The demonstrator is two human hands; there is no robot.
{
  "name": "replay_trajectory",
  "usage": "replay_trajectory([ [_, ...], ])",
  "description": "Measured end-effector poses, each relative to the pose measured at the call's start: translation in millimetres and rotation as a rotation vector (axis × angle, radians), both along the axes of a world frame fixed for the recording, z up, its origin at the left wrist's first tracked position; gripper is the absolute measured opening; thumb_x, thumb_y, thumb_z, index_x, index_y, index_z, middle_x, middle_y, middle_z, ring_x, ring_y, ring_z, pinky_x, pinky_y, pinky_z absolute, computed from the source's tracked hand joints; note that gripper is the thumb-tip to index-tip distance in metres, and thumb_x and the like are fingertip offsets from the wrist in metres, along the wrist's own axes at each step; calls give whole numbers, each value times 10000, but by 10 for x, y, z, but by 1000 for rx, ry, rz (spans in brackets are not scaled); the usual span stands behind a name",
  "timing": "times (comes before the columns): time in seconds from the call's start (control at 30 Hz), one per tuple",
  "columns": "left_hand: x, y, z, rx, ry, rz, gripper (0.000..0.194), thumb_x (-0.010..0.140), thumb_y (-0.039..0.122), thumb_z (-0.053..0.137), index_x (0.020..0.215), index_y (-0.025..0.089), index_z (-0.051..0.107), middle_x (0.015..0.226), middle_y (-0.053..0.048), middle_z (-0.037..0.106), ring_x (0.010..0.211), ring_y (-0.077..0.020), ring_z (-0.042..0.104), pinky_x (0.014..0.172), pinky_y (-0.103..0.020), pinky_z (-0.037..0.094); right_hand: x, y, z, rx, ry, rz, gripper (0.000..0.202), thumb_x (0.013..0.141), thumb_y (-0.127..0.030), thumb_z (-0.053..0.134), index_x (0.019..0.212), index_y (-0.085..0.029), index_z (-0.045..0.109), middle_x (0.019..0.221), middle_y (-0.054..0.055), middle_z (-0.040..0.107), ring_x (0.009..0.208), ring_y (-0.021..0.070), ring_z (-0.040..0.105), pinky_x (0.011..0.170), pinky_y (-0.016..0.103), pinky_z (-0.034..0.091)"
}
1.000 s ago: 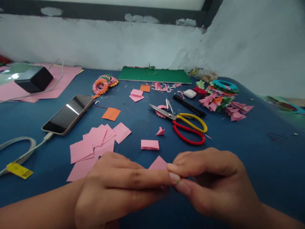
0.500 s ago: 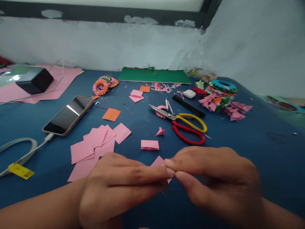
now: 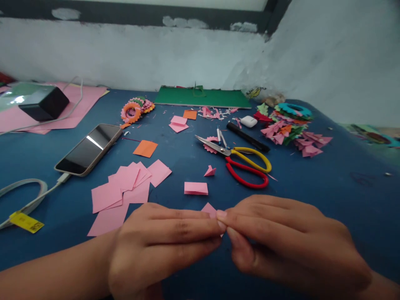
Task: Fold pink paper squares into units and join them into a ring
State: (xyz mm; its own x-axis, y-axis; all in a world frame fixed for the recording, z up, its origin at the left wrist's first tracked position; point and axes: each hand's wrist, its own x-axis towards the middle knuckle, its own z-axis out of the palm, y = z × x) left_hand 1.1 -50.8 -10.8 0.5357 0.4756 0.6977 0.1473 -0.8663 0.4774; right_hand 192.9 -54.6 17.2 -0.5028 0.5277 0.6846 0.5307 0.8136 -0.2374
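Observation:
Between my two hands, at the lower middle, a small pink paper (image 3: 209,209) shows only in part behind the fingertips. My left hand (image 3: 168,246) has its fingers pressed together on it, the tips touching those of my right hand. My right hand (image 3: 281,237) pinches the same paper with thumb and index finger. Just beyond lie a folded pink paper (image 3: 196,188) and a small folded pink piece (image 3: 210,171). Pink squares (image 3: 125,178) overlap to the left, near an orange square (image 3: 145,148). Scissors (image 3: 246,164) with red and yellow handles lie to the right.
A phone (image 3: 89,150) on a cable and a black box (image 3: 45,103) are at the left. Paper rings (image 3: 131,112) lie beyond. Farther back are a green board (image 3: 203,98), a black pen (image 3: 248,137), a white case (image 3: 248,121) and colourful folded pieces (image 3: 287,131).
My right hand has shifted slightly and its thumb is lower and more bent. My left hand has moved a little, with less of the pink paper showing. The view has tilted very slightly.

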Motion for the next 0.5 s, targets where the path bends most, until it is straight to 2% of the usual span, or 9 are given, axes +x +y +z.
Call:
replay_trajectory([
  [0.13,-4,15,61,-5,-21,-71,323,904,244,410,890,91,693,952,-75,730,917,-176,681,764,-197,562,-6,-27,30,28,60,-1,191,648,-21,567,677,-175,677,505,20,681,411,108,628,539,132,561],
  [0.23,-3,17,98,-67,-38,-120,325,907,300,445,948,90,690,988,-89,719,917,-197,681,768,-230,573,-3,-44,2,-85,184,15,215,635,-3,561,678,-183,670,536,11,694,434,102,633,523,135,556],
  [0.3,33,26,142,-222,-136,-119,260,870,326,546,982,142,690,986,-78,723,857,-206,696,718,-250,592,3,-49,-45,-217,325,-11,220,674,-16,562,718,-204,669,603,-4,714,484,95,643,509,142,545],
  [0.33,65,34,173,-399,-198,-137,211,835,287,604,987,170,691,972,-72,725,818,-204,701,669,-243,598,7,-49,-71,-286,393,-36,221,697,-26,566,746,-215,669,637,-14,717,511,91,644,507,145,537],
  [0.37,105,45,208,-664,-297,-195,179,799,251,643,955,179,694,905,-61,728,702,-174,701,558,-201,588,9,-48,-96,-348,458,-55,218,718,-40,572,779,-226,668,671,-23,715,535,86,642,505,147,528],
  [0.43,190,67,282,-1281,-525,-400,209,803,210,623,1010,237,626,699,33,670,450,-90,625,363,-128,509,8,-45,-137,-480,569,-62,223,754,-68,580,864,-246,656,678,-44,680,540,73,616,490,147,505],
  [0.47,228,73,314,-1545,-572,-469,233,825,214,586,1055,252,584,592,60,615,386,-68,579,344,-113,489,3,-46,-152,-553,627,-48,226,777,-86,569,912,-252,640,640,-56,647,511,68,590,469,147,487],
  [0.5,259,72,340,-1724,-618,-525,257,832,218,566,1086,258,551,543,75,574,346,-56,548,320,-93,460,-5,-50,-164,-632,676,-20,226,802,-107,552,960,-255,617,596,-67,610,477,65,561,445,149,468],
])
